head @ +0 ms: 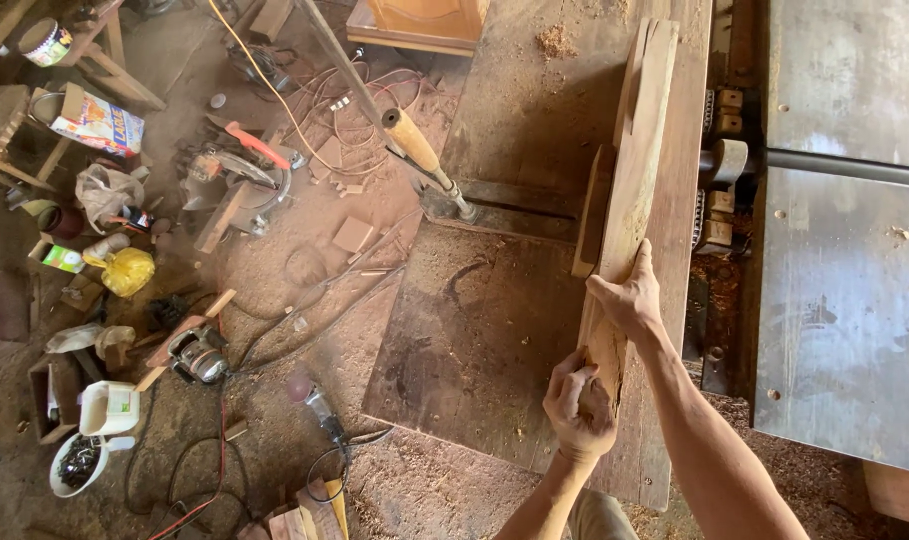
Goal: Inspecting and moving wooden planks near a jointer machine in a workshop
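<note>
Workbench (494, 330): plank (634, 170) in both grips.

Both hands (602, 350) gripping rough plank (636, 150) on edge, planer bed (504, 300).

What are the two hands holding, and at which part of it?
Both hold the long rough wooden plank standing on edge on the workbench: the left hand grips its near end, the right hand clasps its top edge just beyond.

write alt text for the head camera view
Two bare hands hold a rough wooden plank on edge over a worn wooden machine table: left hand at its near end, right hand farther along. Power tools, cables and sawdust litter the floor to the left.
</note>
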